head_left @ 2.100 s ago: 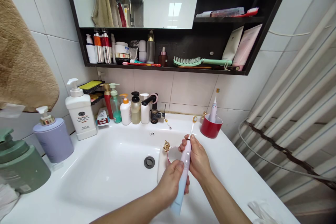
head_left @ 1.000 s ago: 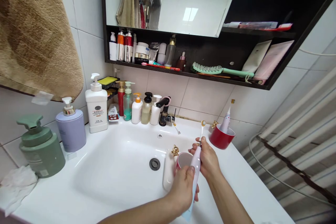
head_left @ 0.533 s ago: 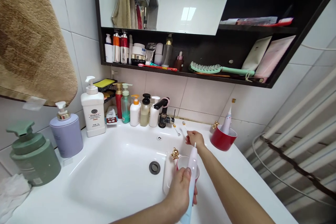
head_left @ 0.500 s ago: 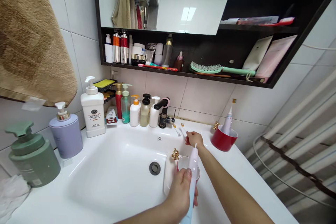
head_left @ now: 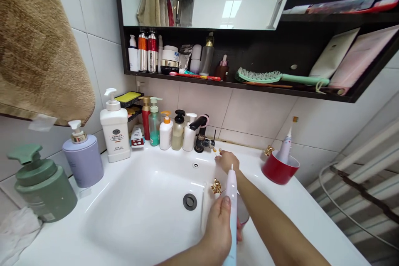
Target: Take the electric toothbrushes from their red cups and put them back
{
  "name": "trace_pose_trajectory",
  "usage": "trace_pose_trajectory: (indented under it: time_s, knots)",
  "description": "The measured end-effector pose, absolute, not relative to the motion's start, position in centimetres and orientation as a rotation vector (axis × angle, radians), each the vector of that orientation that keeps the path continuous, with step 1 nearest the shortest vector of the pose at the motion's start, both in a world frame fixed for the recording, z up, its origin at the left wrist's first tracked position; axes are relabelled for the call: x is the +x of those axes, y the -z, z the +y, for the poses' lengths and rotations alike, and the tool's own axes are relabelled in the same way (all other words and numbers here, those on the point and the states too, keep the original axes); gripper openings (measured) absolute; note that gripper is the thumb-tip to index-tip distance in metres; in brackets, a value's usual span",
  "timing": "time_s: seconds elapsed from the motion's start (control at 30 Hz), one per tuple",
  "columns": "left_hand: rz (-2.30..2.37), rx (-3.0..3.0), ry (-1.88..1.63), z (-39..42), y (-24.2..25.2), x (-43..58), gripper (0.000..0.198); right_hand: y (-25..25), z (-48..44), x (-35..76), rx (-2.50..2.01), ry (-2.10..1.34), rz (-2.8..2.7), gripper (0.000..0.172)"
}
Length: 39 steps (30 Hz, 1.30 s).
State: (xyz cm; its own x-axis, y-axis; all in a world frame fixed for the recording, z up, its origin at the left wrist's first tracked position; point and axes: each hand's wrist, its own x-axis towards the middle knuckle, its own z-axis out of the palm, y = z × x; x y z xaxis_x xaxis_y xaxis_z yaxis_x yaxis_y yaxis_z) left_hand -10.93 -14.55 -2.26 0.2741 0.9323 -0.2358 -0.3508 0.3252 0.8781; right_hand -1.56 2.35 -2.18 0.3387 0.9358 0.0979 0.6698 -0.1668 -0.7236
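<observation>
My left hand (head_left: 218, 220) is wrapped round an electric toothbrush handle (head_left: 232, 216), pink at the top and pale blue below. It points upward, its thin metal shaft bare. Behind it, a red and white cup (head_left: 243, 210) with a gold figure on its side (head_left: 216, 185) is partly hidden. My right hand (head_left: 228, 161) reaches to the back rim of the sink (head_left: 156, 170), right of the black faucet (head_left: 202, 139). Its fingers are curled together over two small brush heads (head_left: 215, 150), mostly covered. Whether one is pinched cannot be made out.
To the right, a red cup (head_left: 280, 170) holds another electric toothbrush (head_left: 285, 147). Several pump bottles (head_left: 166, 131) line the back rim. Larger dispensers (head_left: 82, 160) stand at left. Overhead runs a dark shelf (head_left: 264, 54) with a green hairbrush (head_left: 262, 75). A towel (head_left: 46, 50) hangs at left.
My right hand has moved left toward the faucet and now covers more of the brush heads. My left hand still holds the toothbrush handle upright. The view has shifted slightly.
</observation>
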Motion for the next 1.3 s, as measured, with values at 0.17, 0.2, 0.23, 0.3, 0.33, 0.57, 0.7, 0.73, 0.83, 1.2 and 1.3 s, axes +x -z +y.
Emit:
trace_pose_trajectory:
  time_s: [0.17, 0.2, 0.23, 0.3, 0.33, 0.57, 0.7, 0.73, 0.83, 1.2, 1.3]
  knots:
    - [0.873, 0.836, -0.996, -14.7, 2.5, -11.0, 0.044, 1.5, 0.8, -2.2, -1.847, -0.521, -1.416, 0.016]
    - [0.868, 0.847, -0.991, -14.8, 2.5, -10.9, 0.044, 1.2, -0.1, -1.9, -1.824, -0.549, -1.4, 0.016]
    - [0.862, 0.87, -0.983, -14.9, 2.6, -10.9, 0.044, 0.8, -1.2, -1.5, -1.802, -0.58, -1.38, 0.017]
    - [0.847, 0.95, -0.957, -15.3, 2.7, -10.8, 0.044, 0.0, -4.1, -0.4, -1.746, -0.652, -1.328, 0.019]
    - [0.837, 1.002, -0.94, -15.5, 2.8, -10.8, 0.044, -0.5, -5.7, 0.2, -1.699, -0.694, -1.286, 0.02]
    - [0.819, 1.252, -0.79, -16.6, 3.8, -10.6, 0.042, -1.7, -13.0, 2.4, -1.005, -1.214, -0.669, 0.016]
    - [0.81, 1.279, -0.774, -16.5, 4.2, -10.5, 0.04, -1.3, -13.1, 2.4, -0.959, -1.28, -0.662, 0.015]
    - [0.811, 1.278, -0.771, -16.5, 4.2, -10.5, 0.039, -1.2, -13.1, 2.3, -0.953, -1.284, -0.667, 0.015]
    - [0.806, 1.269, -0.77, -16.5, 4.1, -10.5, 0.038, -1.1, -13.0, 2.3, -0.956, -1.269, -0.675, 0.015]
    - [0.789, 1.24, -0.763, -16.7, 4.1, -10.4, 0.037, -1.1, -13.2, 2.3, -0.969, -1.265, -0.731, 0.016]
    - [0.782, 1.225, -0.754, -16.6, 4.1, -10.3, 0.038, -1.0, -13.2, 2.0, -0.976, -1.265, -0.71, 0.016]
